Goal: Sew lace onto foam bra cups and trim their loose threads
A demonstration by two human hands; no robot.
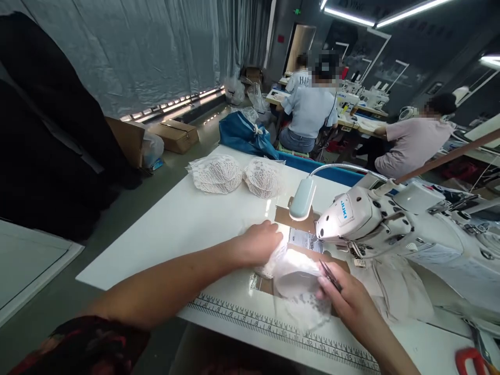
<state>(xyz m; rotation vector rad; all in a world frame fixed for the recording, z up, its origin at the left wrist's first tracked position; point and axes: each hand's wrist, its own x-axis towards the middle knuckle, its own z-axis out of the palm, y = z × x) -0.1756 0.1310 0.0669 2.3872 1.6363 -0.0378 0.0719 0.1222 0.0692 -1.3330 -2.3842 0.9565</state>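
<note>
My left hand (262, 244) is closed at the edge of a white lace-trimmed bra cup (295, 281), its fingers curled over and partly hidden. The cup lies in front of the needle area of a white sewing machine (363, 213), with its lace edge (308, 312) hanging toward the table front. My right hand (346, 294) holds dark tweezers (331, 276) and touches the cup's right side with thumb and fingertips. A small lamp (302, 198) lights the metal needle plate (300, 238) just beyond both hands.
Two stacks of lace cups (219, 174) lie toward the table's far edge. A ruler strip (273, 328) runs along the front edge. Pale fabric pieces (398, 286) lie under the machine arm, and red-handled scissors (471, 359) at lower right. Co-workers (310, 109) sit beyond.
</note>
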